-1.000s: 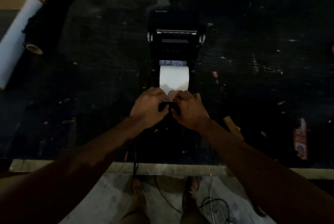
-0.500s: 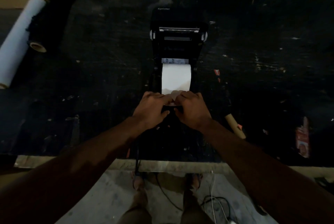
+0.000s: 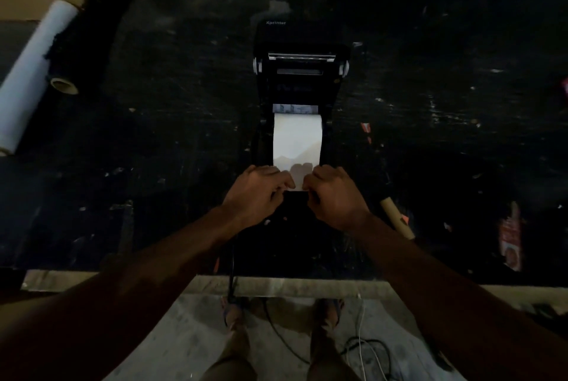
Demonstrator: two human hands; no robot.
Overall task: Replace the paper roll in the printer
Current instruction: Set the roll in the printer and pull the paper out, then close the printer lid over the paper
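Printer (image 3: pixel 299 52) sits mid-bench (image 3: pixel 430 135), lid open toward far side. White paper roll (image 3: pixel 297 135) lies in the printer's bay, loose end pulled toward near edge. Left hand (image 3: pixel 256 193) & right hand (image 3: pixel 333 196) both closed, each pinching a near corner of the paper strip. Far left: white roll (image 3: pixel 33 73) beside black roll (image 3: pixel 89 27). Cardboard tube (image 3: pixel 396 218) just right of right wrist.
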